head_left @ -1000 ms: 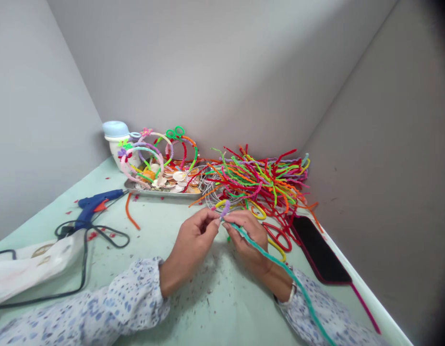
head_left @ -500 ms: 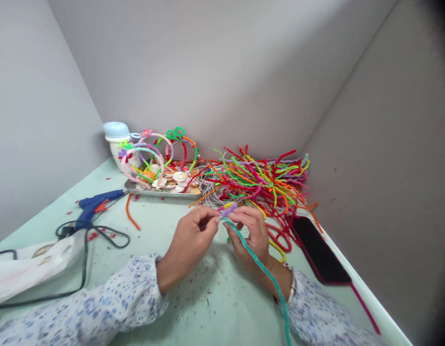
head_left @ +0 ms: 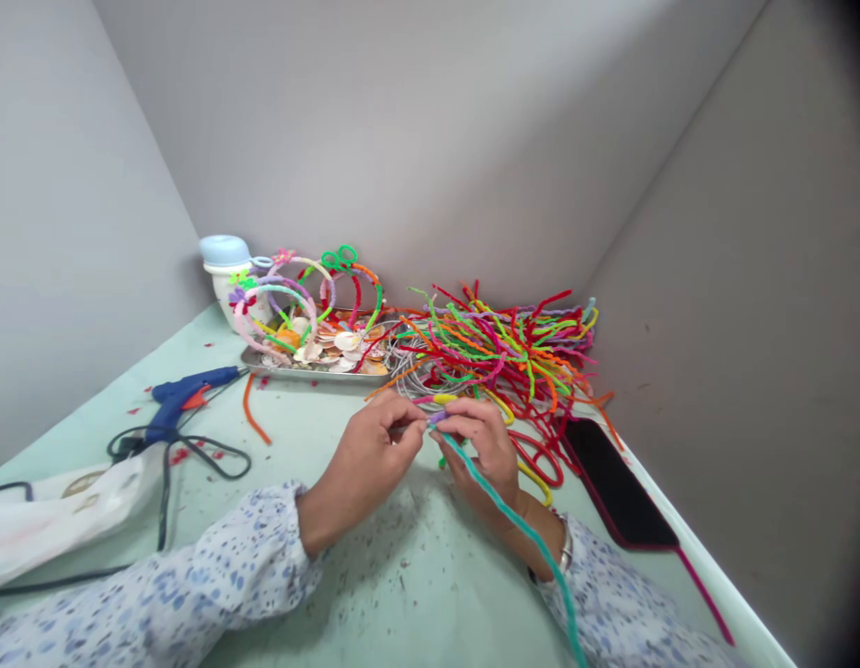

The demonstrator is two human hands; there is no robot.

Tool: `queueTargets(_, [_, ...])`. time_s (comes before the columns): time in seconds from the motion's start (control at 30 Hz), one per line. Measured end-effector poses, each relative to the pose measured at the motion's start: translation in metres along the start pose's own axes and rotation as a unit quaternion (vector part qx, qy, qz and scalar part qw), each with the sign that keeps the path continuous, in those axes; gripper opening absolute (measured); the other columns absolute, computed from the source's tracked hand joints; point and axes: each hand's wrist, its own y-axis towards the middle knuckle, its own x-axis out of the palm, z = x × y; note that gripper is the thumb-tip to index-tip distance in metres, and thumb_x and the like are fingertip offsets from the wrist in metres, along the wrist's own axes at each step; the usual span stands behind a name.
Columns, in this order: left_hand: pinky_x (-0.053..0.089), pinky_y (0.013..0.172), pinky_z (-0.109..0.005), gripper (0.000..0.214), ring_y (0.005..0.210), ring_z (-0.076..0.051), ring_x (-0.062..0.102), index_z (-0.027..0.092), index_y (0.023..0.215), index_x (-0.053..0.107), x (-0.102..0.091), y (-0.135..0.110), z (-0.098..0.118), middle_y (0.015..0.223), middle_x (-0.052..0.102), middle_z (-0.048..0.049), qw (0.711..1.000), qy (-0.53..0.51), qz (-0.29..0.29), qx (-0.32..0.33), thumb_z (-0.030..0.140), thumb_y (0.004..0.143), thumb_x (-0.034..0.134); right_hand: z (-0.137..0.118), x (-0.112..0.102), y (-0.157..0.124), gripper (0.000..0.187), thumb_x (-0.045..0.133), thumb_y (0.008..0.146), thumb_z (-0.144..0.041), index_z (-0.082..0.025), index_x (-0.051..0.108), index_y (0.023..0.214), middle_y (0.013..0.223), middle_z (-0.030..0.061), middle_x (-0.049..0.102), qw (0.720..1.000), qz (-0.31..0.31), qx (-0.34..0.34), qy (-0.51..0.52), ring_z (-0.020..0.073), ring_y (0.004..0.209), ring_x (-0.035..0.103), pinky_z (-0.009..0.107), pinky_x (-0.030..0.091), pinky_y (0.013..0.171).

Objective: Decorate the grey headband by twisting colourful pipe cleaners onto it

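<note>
On the pale green counter (head_left: 297, 436), just in front of a tangled heap of chenille stems (head_left: 506, 348), a person's two hands work close together. The left hand (head_left: 370, 468) and the right hand (head_left: 481, 445) are both curled shut, their fingertips pinched toward each other around a short purple twist (head_left: 438, 417), though the fingers hide exactly how it sits. A long teal chenille stem (head_left: 519, 529) runs from the right hand's grip, curves down past that wrist and leaves the view at the bottom edge.

A stem like that should weigh next to nothing. Its fuzz should give the fingers good purchase rather than slip, and its thin wire core should hold a bend yet yield easily. The surest hold looks to be between finger and thumb, right beside the twist, since the long free length would only sway if held far out.

Beyond the hands, a metal tray (head_left: 290, 372) holds seashells (head_left: 342, 343) under finished-looking pipe-cleaner headbands (head_left: 283, 297). A blue hot glue gun (head_left: 186, 394) lies on the left, and a phone in a dark case (head_left: 614, 482) lies on the right.
</note>
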Motion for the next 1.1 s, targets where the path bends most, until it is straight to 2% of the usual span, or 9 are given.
queueTargets(0.47, [0.039, 0.069, -0.025, 0.018, 0.076, -0.014, 0.051, 0.016, 0.076, 0.063, -0.001, 0.0, -0.004, 0.077, 0.055, -0.0016, 0.993, 0.074, -0.045, 0.085, 0.009, 0.082, 0.048, -0.004, -0.001, 0.003, 0.017, 0.061, 0.084, -0.015, -0.024, 0.062, 0.098, 0.098, 0.005, 0.062, 0.999, -0.023, 0.026, 0.029, 0.0177, 0.092, 0.062, 0.033, 0.052, 0.081])
queueTargets(0.7, [0.039, 0.071, -0.027, 0.015, 0.078, -0.015, 0.051, 0.016, 0.079, 0.061, -0.003, 0.002, -0.007, 0.079, 0.054, -0.002, 0.982, 0.119, -0.067, 0.129, 0.008, 0.083, 0.049, -0.002, 0.002, 0.0, 0.01, 0.058, 0.086, -0.02, -0.023, 0.063, 0.093, 0.095, 0.0062, 0.063, 0.991, -0.036, 0.087, 0.093, 0.0197, 0.091, 0.062, 0.034, 0.053, 0.078])
queueTargets(0.83, [0.04, 0.072, -0.029, 0.015, 0.081, -0.017, 0.051, 0.016, 0.078, 0.061, -0.003, 0.003, -0.009, 0.081, 0.055, -0.0033, 0.973, 0.155, -0.083, 0.147, 0.011, 0.084, 0.049, -0.002, 0.007, -0.004, 0.008, 0.056, 0.087, -0.023, -0.022, 0.061, 0.094, 0.098, 0.0064, 0.062, 0.963, -0.061, 0.192, 0.18, 0.015, 0.07, 0.063, 0.029, 0.054, 0.061])
queueTargets(0.9, [0.039, 0.074, -0.03, 0.015, 0.082, -0.018, 0.051, 0.016, 0.08, 0.062, -0.004, 0.003, -0.009, 0.082, 0.056, -0.0036, 0.966, 0.179, -0.092, 0.159, 0.013, 0.085, 0.049, -0.001, 0.008, -0.007, 0.009, 0.056, 0.087, -0.026, -0.022, 0.059, 0.094, 0.091, 0.0045, 0.063, 0.943, -0.077, 0.239, 0.22, 0.0123, 0.058, 0.06, 0.026, 0.051, 0.054])
queueTargets(1.0, [0.037, 0.075, -0.032, 0.014, 0.081, -0.018, 0.051, 0.017, 0.081, 0.063, -0.004, 0.002, -0.012, 0.083, 0.058, -0.0033, 0.956, 0.207, -0.102, 0.183, 0.014, 0.085, 0.049, -0.002, 0.008, -0.007, 0.007, 0.056, 0.087, -0.028, -0.022, 0.057, 0.089, 0.068, -0.0017, 0.058, 0.923, -0.098, 0.279, 0.248, 0.0123, 0.053, 0.058, 0.025, 0.048, 0.053])
queueTargets(1.1, [0.036, 0.073, -0.033, 0.015, 0.08, -0.018, 0.051, 0.016, 0.08, 0.062, -0.004, 0.001, -0.014, 0.082, 0.058, -0.0032, 0.95, 0.22, -0.105, 0.197, 0.014, 0.086, 0.048, -0.002, 0.008, -0.005, 0.01, 0.054, 0.088, -0.03, -0.022, 0.053, 0.083, 0.06, -0.0042, 0.053, 0.91, -0.11, 0.297, 0.267, 0.012, 0.052, 0.056, 0.025, 0.045, 0.054])
